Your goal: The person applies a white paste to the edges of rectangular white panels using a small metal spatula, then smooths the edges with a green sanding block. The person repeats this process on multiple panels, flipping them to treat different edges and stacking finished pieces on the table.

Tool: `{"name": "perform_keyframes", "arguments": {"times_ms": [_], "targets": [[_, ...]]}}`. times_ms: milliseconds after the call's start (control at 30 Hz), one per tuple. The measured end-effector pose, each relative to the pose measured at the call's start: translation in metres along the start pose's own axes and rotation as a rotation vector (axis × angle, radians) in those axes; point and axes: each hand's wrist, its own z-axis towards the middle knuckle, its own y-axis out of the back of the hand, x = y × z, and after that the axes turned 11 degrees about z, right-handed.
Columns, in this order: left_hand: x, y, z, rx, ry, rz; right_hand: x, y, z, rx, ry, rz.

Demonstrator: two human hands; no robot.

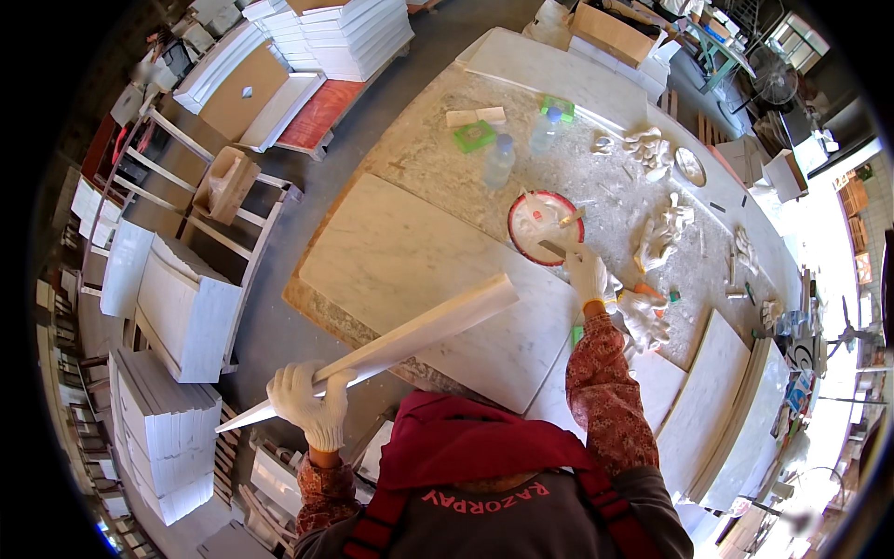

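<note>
- Marble strip (419,337) slanted over a marble slab (372,238), the left hand (307,405) clamped around its near part.
- Right hand (589,275) gripped a putty knife (551,248) at the red-rimmed bowl (511,235).
- Loading the knife lightly and keeping the strip steady seemed wise.

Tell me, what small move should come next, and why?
Probably dip the flat blade into the white material in the red-rimmed bowl: the gloved right hand holds the blade at the bowl's near edge, while the gloved left hand holds the long pale strip.
</note>
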Motion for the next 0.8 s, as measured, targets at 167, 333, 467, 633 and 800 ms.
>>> {"name": "perform_keyframes", "arguments": {"times_ms": [167, 333, 467, 633, 800], "targets": [[0.003, -0.001, -0.003, 0.009, 0.010, 0.003, 0.002, -0.015, 0.003, -0.011, -0.082, -0.044], [0.003, -0.001, -0.005, 0.006, 0.010, 0.008, -0.001, -0.019, 0.006, -0.007, -0.079, 0.005], [0.000, 0.002, -0.004, -0.001, -0.002, -0.007, -0.013, -0.010, 0.003, -0.025, -0.068, 0.262], [-0.002, 0.005, -0.002, 0.002, 0.003, -0.019, 0.051, 0.040, -0.025, 0.078, -0.157, 0.648], [0.001, 0.004, -0.004, -0.015, -0.003, -0.008, 0.157, 0.108, -0.065, 0.165, -0.109, 0.811]]}}
